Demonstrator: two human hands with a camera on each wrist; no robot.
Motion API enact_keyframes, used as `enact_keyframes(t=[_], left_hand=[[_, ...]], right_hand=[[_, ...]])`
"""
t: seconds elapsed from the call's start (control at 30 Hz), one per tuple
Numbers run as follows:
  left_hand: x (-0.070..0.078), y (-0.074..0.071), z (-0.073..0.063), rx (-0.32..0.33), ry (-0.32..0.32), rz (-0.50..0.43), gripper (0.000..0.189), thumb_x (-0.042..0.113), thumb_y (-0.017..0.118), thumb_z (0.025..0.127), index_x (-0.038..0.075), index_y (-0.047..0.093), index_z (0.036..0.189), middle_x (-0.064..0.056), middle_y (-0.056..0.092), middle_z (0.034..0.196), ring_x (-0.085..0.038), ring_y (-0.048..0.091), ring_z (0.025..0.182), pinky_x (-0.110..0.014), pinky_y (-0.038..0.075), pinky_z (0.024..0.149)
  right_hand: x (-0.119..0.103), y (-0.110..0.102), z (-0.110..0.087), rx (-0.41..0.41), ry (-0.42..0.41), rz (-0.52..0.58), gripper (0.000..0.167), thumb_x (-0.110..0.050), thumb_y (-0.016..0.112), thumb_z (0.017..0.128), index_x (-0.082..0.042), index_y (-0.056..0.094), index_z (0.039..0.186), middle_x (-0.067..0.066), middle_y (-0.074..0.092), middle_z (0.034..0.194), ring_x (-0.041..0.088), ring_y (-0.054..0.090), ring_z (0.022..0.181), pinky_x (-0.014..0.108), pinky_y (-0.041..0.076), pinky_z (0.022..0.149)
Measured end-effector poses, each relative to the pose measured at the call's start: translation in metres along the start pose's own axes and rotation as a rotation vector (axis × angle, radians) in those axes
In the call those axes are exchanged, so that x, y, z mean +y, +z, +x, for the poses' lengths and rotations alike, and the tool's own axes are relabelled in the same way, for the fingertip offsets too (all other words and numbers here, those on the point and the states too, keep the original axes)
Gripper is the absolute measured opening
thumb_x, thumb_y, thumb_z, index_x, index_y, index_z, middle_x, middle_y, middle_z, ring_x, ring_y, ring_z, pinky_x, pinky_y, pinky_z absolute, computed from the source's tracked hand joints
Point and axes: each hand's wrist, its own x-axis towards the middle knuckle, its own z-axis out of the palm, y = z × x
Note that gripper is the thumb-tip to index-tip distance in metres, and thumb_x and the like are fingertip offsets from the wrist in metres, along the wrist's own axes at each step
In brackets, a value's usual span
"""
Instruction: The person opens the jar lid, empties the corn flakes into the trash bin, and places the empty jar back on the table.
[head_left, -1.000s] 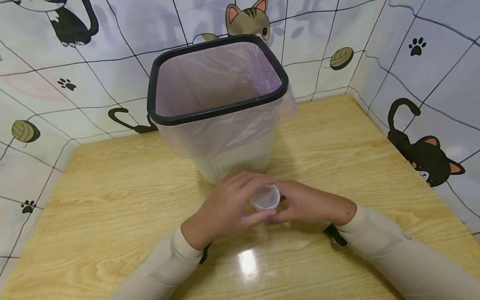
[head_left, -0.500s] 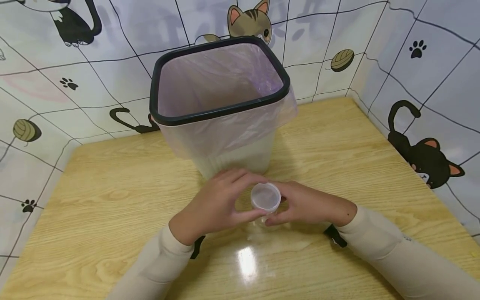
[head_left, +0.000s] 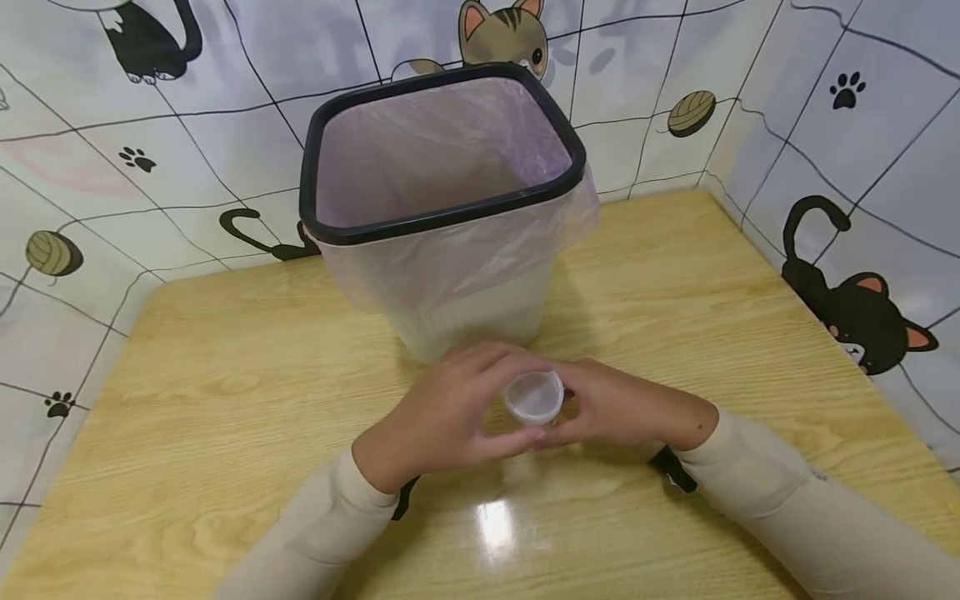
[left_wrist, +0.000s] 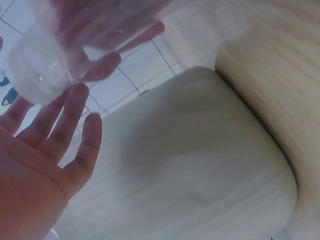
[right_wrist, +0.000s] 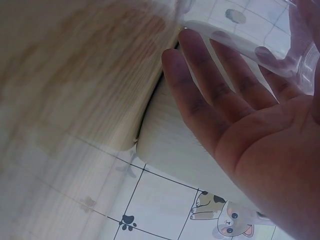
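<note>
Between both hands is a clear plastic jar with a translucent round lid (head_left: 535, 396), seen from above in the head view. My left hand (head_left: 457, 412) reaches around the lid from the left, its thumb at the near side and fingers at the far side. My right hand (head_left: 618, 406) holds the jar's body from the right. In the left wrist view the lid (left_wrist: 37, 70) sits by the left fingertips, with the right fingers visible through the clear jar wall. Most of the jar's body is hidden by the hands in the head view.
Just behind the hands stands a white bin (head_left: 472, 321) with a black rim (head_left: 442, 221) and a pinkish plastic liner (head_left: 465, 258). It rests on a wood-grain table (head_left: 247, 400). Tiled-pattern walls (head_left: 247, 83) with cartoon cats border the table at the back and sides.
The left hand drew back a little to the left with its fingers parted from the lid, then came in around the lid again. The right hand has kept its hold on the jar.
</note>
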Motion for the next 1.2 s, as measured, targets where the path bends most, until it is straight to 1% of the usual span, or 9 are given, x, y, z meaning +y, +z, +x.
enact_keyframes(t=[0.1,0.27,0.5,0.63,0.77,1.0,1.2], left_hand=[[0.002,0.003,0.002,-0.005,-0.011,0.017,0.054,0.047,0.074,0.086,0.021,0.059,0.131,0.005,0.065,0.122,-0.013,0.059,0.118,-0.035,0.044,0.104],[0.002,0.003,0.003,-0.010,-0.033,0.050,0.055,0.045,0.076,0.085,0.020,0.059,0.130,0.005,0.066,0.121,-0.013,0.060,0.116,-0.037,0.045,0.102],[-0.003,-0.004,0.003,0.034,-0.013,0.053,0.053,0.046,0.078,0.083,0.020,0.062,0.127,0.005,0.067,0.117,-0.013,0.061,0.113,-0.036,0.044,0.105],[-0.004,-0.007,0.001,0.033,-0.011,0.069,0.051,0.045,0.078,0.083,0.020,0.064,0.125,0.006,0.067,0.114,-0.012,0.062,0.110,-0.036,0.045,0.104],[-0.004,-0.011,0.002,0.024,-0.002,0.082,0.049,0.042,0.077,0.083,0.020,0.063,0.124,0.006,0.067,0.112,-0.012,0.063,0.107,-0.036,0.047,0.101],[-0.002,-0.011,0.001,0.015,0.006,0.056,0.050,0.035,0.074,0.082,0.019,0.062,0.128,0.005,0.067,0.114,-0.013,0.064,0.108,-0.038,0.048,0.099],[-0.001,-0.007,0.001,0.023,0.017,0.033,0.050,0.037,0.073,0.084,0.018,0.061,0.128,0.004,0.067,0.115,-0.014,0.063,0.110,-0.036,0.048,0.100]], right_hand=[[0.000,-0.001,-0.001,0.005,-0.008,-0.003,0.067,-0.043,0.079,0.083,-0.025,0.049,0.140,-0.014,0.064,0.127,0.007,0.061,0.117,0.031,0.052,0.098],[-0.002,-0.002,-0.001,-0.005,-0.003,0.033,0.061,-0.040,0.080,0.082,-0.026,0.052,0.135,-0.016,0.065,0.123,0.005,0.062,0.115,0.029,0.053,0.096],[-0.003,-0.003,-0.001,-0.003,0.002,0.040,0.062,-0.038,0.081,0.082,-0.029,0.051,0.136,-0.017,0.064,0.124,0.006,0.062,0.115,0.030,0.053,0.096],[-0.003,-0.002,0.000,-0.016,0.007,0.052,0.061,-0.037,0.081,0.082,-0.028,0.052,0.136,-0.016,0.065,0.121,0.006,0.064,0.111,0.030,0.053,0.095],[-0.004,-0.003,-0.001,-0.002,0.007,0.036,0.061,-0.037,0.081,0.081,-0.028,0.053,0.134,-0.016,0.066,0.119,0.006,0.064,0.109,0.030,0.054,0.093],[-0.002,-0.002,0.000,-0.006,0.009,0.053,0.061,-0.036,0.082,0.080,-0.027,0.053,0.133,-0.016,0.066,0.119,0.006,0.063,0.111,0.030,0.053,0.095],[-0.001,-0.001,-0.001,-0.012,0.015,0.049,0.065,-0.039,0.082,0.080,-0.029,0.051,0.137,-0.017,0.064,0.120,0.006,0.062,0.113,0.031,0.052,0.097]])
